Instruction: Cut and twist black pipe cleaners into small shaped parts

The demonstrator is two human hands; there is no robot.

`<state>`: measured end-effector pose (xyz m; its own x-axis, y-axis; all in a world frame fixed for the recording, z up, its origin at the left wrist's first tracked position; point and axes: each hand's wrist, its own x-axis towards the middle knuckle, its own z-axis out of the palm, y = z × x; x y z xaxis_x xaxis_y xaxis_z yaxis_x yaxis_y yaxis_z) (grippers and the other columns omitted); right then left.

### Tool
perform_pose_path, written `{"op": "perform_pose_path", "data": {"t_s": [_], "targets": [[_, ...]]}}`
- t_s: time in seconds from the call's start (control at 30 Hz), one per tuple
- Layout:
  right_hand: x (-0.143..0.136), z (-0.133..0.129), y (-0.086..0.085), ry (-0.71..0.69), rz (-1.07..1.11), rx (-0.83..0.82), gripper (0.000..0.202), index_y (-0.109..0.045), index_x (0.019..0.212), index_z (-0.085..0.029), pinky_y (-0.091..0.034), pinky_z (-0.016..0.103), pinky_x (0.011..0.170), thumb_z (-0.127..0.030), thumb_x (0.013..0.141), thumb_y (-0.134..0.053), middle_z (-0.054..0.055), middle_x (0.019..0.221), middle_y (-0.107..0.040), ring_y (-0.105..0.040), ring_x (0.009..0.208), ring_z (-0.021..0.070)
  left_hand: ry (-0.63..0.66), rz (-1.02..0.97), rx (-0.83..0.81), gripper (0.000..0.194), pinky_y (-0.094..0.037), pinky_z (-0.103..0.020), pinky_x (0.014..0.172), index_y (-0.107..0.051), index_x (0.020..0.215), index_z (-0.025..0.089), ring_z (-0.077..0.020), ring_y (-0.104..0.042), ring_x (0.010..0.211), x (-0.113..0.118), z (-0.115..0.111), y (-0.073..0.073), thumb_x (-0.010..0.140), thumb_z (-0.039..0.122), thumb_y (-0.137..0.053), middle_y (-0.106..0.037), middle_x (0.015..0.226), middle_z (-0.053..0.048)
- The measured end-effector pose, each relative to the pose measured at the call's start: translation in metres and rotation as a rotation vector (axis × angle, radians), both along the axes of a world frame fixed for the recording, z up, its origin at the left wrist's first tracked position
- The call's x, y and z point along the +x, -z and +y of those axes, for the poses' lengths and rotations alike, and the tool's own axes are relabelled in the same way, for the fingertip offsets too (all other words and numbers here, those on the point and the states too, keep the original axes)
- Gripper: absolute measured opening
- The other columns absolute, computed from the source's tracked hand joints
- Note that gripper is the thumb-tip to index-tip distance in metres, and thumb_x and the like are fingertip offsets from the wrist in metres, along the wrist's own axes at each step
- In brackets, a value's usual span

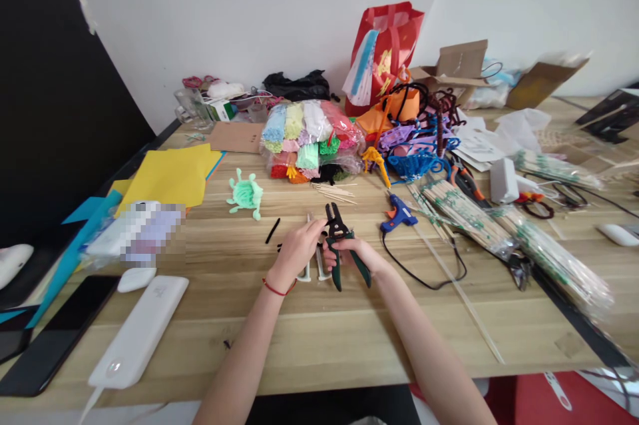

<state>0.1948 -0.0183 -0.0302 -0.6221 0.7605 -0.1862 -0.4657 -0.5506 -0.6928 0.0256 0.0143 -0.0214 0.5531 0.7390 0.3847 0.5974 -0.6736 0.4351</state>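
My right hand [360,254] is closed round the dark green handles of wire strippers [337,228], whose black jaws point away from me. The handles stand apart. My left hand [298,246] pinches a short black piece of pipe cleaner [330,221] at the jaws; most of the piece is hidden by the fingers. Under the hands lie two slim whitish pieces with flared ends [305,273], partly covered. A short black pipe cleaner piece [272,230] lies left of my left hand. Further left sits a mint-green fuzzy crab-like figure [245,194].
A blue glue gun [398,213] and its cord lie to the right, beside packs of wooden sticks [466,217]. Behind are bagged pipe cleaners [312,138], loose sticks [335,193] and a red bag [387,52]. A white power bank [140,332] lies at left.
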Motion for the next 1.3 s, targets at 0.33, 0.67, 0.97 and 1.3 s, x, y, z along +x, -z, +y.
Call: {"op": "perform_pose_path", "data": {"t_s": [0.33,0.67,0.97,1.3], "targets": [[-0.001,-0.001,-0.006,0.036,-0.046,-0.015,0.015,-0.058,0.081,-0.013,-0.039,0.027,0.056,-0.023,0.071,-0.060,-0.002,0.058,-0.045,-0.043,0.052,0.0108,0.012,0.026,0.029,0.033,-0.051,-0.029,0.075,-0.052,0.116,0.019,-0.0185,-0.064,0.091,0.000,0.002,0.003,0.088,0.008,-0.038,-0.065,0.107,-0.008],[0.009,-0.001,-0.016,0.074,-0.136,0.110,0.030,-0.063,0.094,-0.017,-0.044,0.037,0.082,-0.024,0.065,-0.060,0.006,0.080,-0.066,-0.061,0.084,0.0225,-0.026,-0.048,-0.070,0.029,-0.047,-0.026,0.068,-0.051,0.116,0.020,-0.0163,-0.063,0.080,0.003,-0.003,-0.006,0.091,0.013,-0.037,-0.067,0.093,-0.005],[0.007,0.001,-0.014,0.079,-0.125,0.108,0.033,-0.064,0.094,-0.016,-0.045,0.041,0.081,-0.027,0.064,-0.058,0.007,0.085,-0.067,-0.062,0.088,0.0258,0.022,0.002,-0.076,0.038,-0.047,-0.027,0.071,-0.049,0.119,0.021,-0.0170,-0.062,0.083,0.001,-0.003,-0.009,0.086,0.006,-0.040,-0.065,0.096,-0.006],[0.011,-0.001,-0.019,-0.031,-0.107,0.056,0.035,-0.064,0.097,-0.014,-0.046,0.039,0.083,-0.027,0.066,-0.059,0.009,0.085,-0.068,-0.062,0.088,0.0252,-0.067,-0.055,-0.101,0.024,-0.041,-0.024,0.062,-0.055,0.106,0.020,-0.0167,-0.062,0.074,-0.002,0.000,-0.005,0.092,0.018,-0.037,-0.066,0.083,-0.005]]}}
